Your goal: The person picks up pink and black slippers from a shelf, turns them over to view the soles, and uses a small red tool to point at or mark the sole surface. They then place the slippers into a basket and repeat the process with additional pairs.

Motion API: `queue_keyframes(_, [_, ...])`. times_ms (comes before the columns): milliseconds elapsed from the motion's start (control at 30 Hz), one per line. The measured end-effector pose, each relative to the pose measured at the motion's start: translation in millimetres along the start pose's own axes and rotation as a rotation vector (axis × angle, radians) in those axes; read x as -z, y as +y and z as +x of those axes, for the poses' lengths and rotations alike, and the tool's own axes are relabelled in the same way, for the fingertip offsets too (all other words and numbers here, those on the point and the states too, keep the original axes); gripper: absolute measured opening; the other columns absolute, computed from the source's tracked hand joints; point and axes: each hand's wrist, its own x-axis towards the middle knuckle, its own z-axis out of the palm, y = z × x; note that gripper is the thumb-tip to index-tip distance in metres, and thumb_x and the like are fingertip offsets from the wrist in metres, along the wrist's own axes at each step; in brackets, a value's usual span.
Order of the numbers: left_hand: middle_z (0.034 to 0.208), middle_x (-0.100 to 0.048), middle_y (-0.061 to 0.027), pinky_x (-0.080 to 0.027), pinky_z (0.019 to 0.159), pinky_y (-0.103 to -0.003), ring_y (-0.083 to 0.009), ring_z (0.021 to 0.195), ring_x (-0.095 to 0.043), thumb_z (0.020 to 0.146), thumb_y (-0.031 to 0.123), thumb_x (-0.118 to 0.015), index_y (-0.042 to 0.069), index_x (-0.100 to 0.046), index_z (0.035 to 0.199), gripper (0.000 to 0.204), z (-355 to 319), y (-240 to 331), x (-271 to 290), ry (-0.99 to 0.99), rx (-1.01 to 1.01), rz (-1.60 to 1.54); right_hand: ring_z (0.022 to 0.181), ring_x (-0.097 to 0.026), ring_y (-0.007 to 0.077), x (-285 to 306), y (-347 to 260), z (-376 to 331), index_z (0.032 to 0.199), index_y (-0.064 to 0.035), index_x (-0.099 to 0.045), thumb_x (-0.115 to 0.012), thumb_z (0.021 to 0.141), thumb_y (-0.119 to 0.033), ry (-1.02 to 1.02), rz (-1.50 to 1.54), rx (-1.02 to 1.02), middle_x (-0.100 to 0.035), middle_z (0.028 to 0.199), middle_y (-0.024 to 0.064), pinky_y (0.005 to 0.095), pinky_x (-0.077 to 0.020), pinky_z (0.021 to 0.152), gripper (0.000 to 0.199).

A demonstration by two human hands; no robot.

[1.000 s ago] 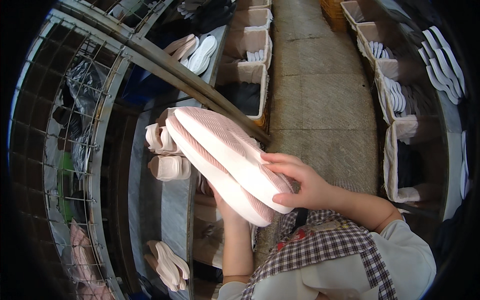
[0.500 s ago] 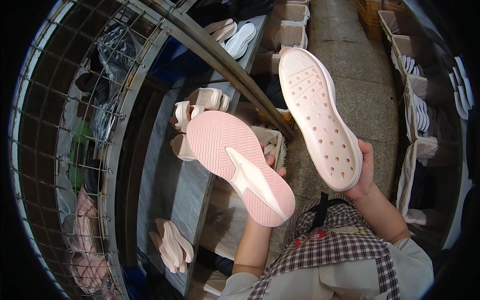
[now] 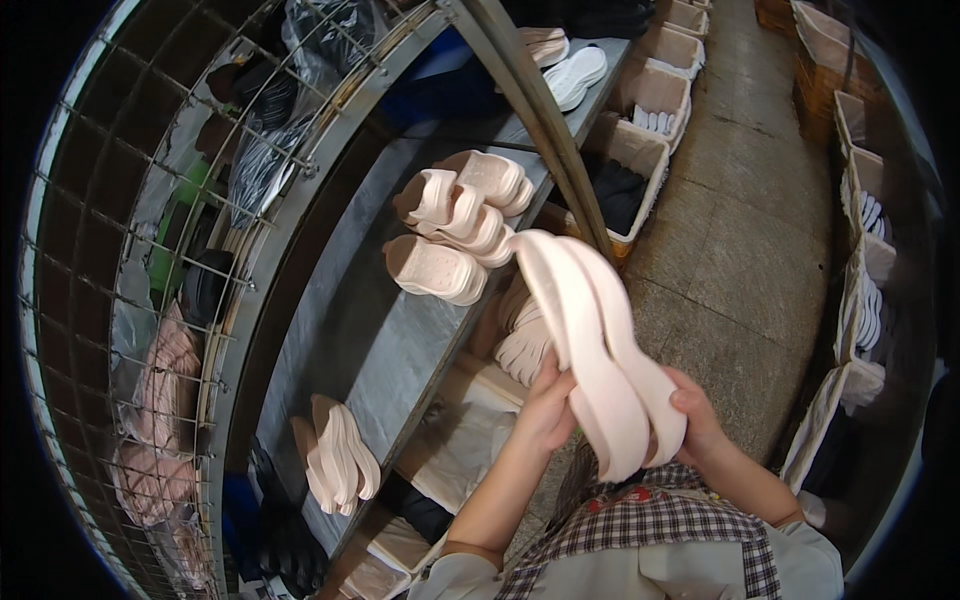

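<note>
Two pale pink shoe soles [image 3: 580,370] stand side by side on their edges in front of me, pressed together with their sidewalls up. My left hand [image 3: 548,408] grips the left sole near its lower half. On the other side, my right hand [image 3: 700,418] holds the right sole, its thumb on the sidewall. Most of the fingers are hidden behind the soles. Just beyond the soles' far tips, stacks of similar pink soles [image 3: 430,268] rest on a grey metal shelf [image 3: 345,345]. A smaller pile of pink soles [image 3: 338,455] lies at the shelf's near end.
Below the shelf edge, a lined bin [image 3: 490,378] contains more pink soles. Lined baskets [image 3: 650,150] run along the aisle, some with dark or white pieces; another row [image 3: 850,375] stands at right. A metal post [image 3: 560,150] and wire mesh rack [image 3: 180,300] border the left.
The two soles, held apart with one's patterned underside and the other's holed face showing, have been turned and brought together between my hands. The view has shifted.
</note>
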Motion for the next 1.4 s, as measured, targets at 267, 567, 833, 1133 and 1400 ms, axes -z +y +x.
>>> queue_keyframes(267, [0.107, -0.063, -0.0219, -0.060, 0.074, -0.037, -0.0294, 0.089, -0.067, 0.096, 0.020, -0.042, -0.008, -0.049, 0.122, 0.039, -22.5, 91.7, 77.6, -0.021, -0.283, -0.349, 0.110, -0.053, 0.0240, -29.7, -15.0, 41.3, 0.119, -0.0034, -0.056, -0.067, 0.085, -0.016, -0.559, -0.807, 0.279, -0.057, 0.115, 0.0106, 0.0359, -0.0425, 0.090, 0.037])
queue_keyframes(567, [0.125, -0.057, -0.0130, -0.044, 0.098, -0.045, -0.0301, 0.115, -0.054, 0.094, 0.031, -0.045, 0.002, -0.048, 0.128, 0.046, 97.3, 227.1, 140.2, 0.272, -0.138, -0.008, 0.092, -0.055, 0.0259, -71.5, -58.0, 21.2, 0.098, -0.0051, -0.065, -0.057, 0.091, -0.018, -1.231, -0.561, 0.338, -0.063, 0.100, 0.0079, 0.0372, -0.0411, 0.080, 0.016])
queue_keyframes(833, [0.134, -0.046, -0.0150, -0.031, 0.104, -0.053, -0.0318, 0.125, -0.042, 0.085, 0.059, -0.051, 0.003, -0.044, 0.131, 0.073, 126.2, 228.8, 155.7, 0.501, -0.059, 0.083, 0.093, -0.051, 0.0288, -59.7, -104.5, -11.6, 0.099, -0.0035, -0.062, -0.053, 0.092, -0.016, -1.166, -0.544, 0.483, -0.060, 0.108, 0.0109, 0.0394, -0.0373, 0.084, 0.017])
queue_keyframes(1133, [0.128, -0.045, -0.0119, -0.037, 0.096, -0.037, -0.0224, 0.115, -0.044, 0.088, 0.019, -0.058, 0.000, -0.039, 0.131, 0.050, 61.4, 125.7, 27.8, 0.549, -1.251, 0.976, 0.090, -0.048, 0.0305, -24.1, -152.5, -5.8, 0.084, -0.0053, -0.057, -0.048, 0.089, -0.018, -1.388, -0.413, 0.442, -0.057, 0.101, 0.0116, 0.0406, -0.0355, 0.082, 0.016])
queue_keyframes(1400, [0.117, -0.058, -0.0130, -0.048, 0.086, -0.038, -0.0288, 0.104, -0.058, 0.075, 0.010, -0.070, 0.009, -0.063, 0.105, 0.031, 148.1, 16.8, -101.9, -0.512, -1.007, 1.685, 0.094, -0.048, 0.0296, 7.7, -201.0, 65.1, 0.098, -0.0076, -0.060, -0.059, 0.084, -0.019, -1.253, -0.509, 0.394, -0.057, 0.096, 0.0079, 0.0420, -0.0368, 0.087, 0.018])
